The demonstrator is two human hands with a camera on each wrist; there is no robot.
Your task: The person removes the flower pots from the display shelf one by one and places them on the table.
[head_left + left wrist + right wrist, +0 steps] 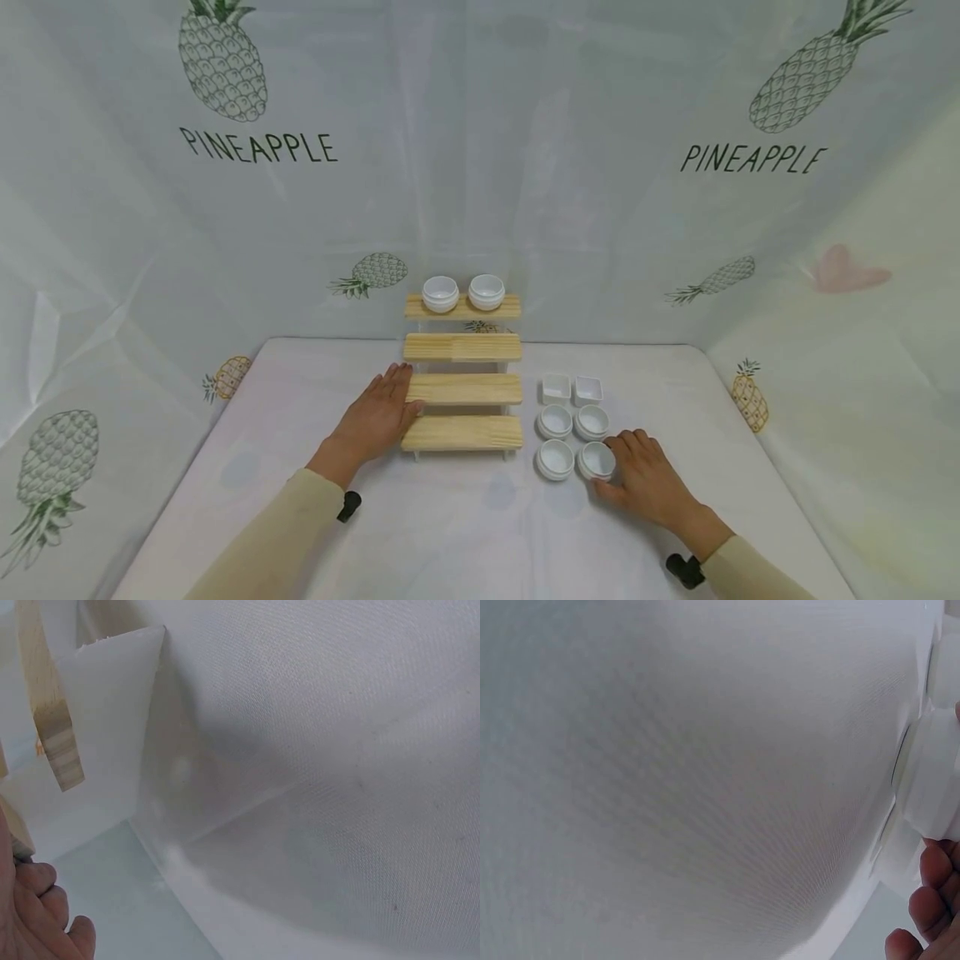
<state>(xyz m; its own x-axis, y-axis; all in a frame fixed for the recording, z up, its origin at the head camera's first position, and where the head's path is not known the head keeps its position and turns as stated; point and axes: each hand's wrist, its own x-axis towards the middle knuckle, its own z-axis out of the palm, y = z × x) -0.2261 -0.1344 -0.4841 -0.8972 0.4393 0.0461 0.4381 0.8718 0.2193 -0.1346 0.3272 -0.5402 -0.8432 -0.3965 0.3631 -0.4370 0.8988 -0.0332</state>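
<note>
A four-step wooden stand sits mid-table, with two white round bowls on its top step. My left hand rests flat against the stand's left end, its fingers straight at the second step from the bottom. In the left wrist view a step's end and my left hand show. My right hand grips the near-right white round bowl in a cluster right of the stand. The right wrist view shows that bowl's side and curled fingers.
The cluster also holds three more round bowls and two square dishes behind them. White cloth covers the table. Pineapple-print curtains close in the back and both sides.
</note>
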